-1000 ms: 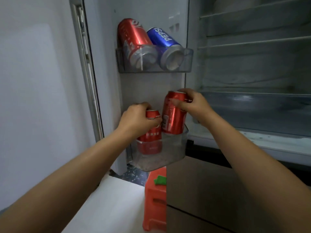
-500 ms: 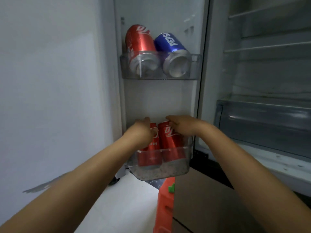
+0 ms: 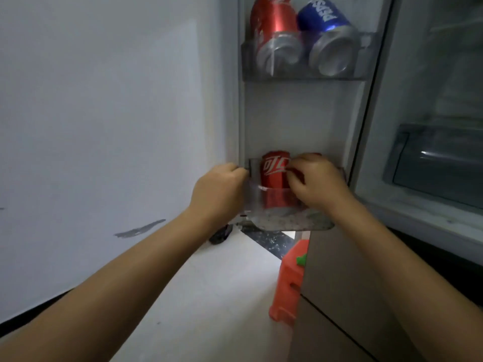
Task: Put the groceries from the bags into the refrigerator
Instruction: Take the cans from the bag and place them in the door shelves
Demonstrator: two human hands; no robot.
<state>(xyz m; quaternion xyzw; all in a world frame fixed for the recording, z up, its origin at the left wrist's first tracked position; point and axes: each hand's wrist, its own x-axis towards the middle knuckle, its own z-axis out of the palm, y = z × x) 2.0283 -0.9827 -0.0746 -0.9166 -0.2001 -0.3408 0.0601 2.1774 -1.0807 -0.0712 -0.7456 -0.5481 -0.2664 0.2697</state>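
Note:
The fridge door stands open with two clear bins. In the lower door bin (image 3: 292, 223) a red cola can (image 3: 274, 176) stands upright. A second red can (image 3: 313, 154) beside it is almost fully hidden by my right hand (image 3: 317, 182), whose fingers curl around it. My left hand (image 3: 219, 190) is off the cans and grips the bin's left corner, thumb on the rim. The upper door bin (image 3: 305, 75) holds a red can (image 3: 277, 35) and a blue Pepsi can (image 3: 330, 40), both leaning back with their bottoms facing me.
A white wall runs close along the left. Below the door stands an orange plastic stool (image 3: 287, 286) with something green on it (image 3: 302, 259). At right is the fridge interior with a clear drawer (image 3: 439, 165), and a beige lower door (image 3: 345, 296) beneath it.
Both red cans went down into the lower door bin. My left hand left its can and shifted to the bin's left corner. My right hand stays on the right can.

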